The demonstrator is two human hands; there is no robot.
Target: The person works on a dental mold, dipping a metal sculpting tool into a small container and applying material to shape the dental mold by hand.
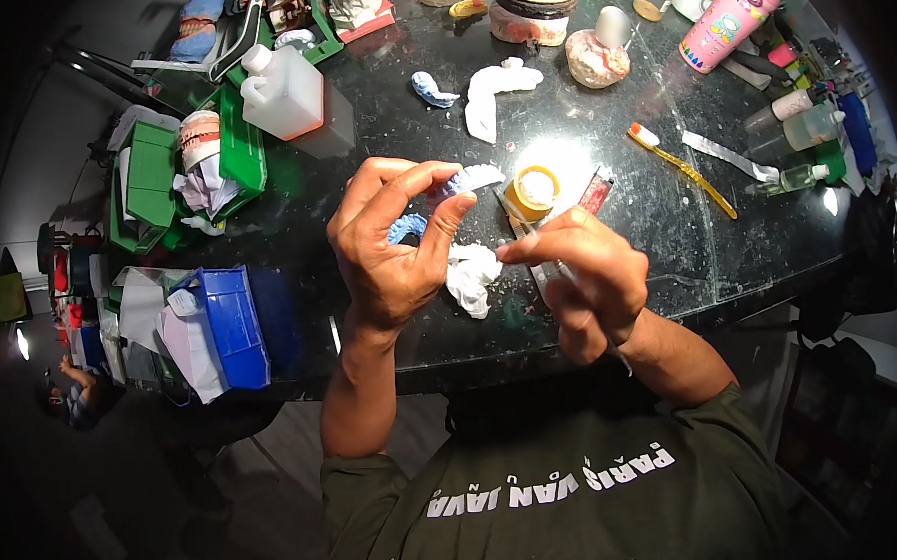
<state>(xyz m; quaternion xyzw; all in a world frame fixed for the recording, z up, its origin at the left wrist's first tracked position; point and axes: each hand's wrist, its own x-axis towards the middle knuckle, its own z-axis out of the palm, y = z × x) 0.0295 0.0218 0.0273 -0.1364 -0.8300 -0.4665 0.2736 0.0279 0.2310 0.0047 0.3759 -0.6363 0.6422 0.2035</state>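
My left hand pinches a small, pale blue and white dental mould between thumb and fingers, raised above the bench. A thin metal dental tool is gripped in my right hand; its end sticks out below the palm. The tool's tip lies close to the orange-yellow jar with white material inside, and I cannot tell whether they touch. Behind my left hand shows a blue curved mould, partly hidden by the fingers. Crumpled white tissue lies between my hands.
Green bins and a blue bin stand at left, near a plastic jug. White mould pieces lie farther back. A yellow toothbrush and pink bottle are at right. Another person is at far left.
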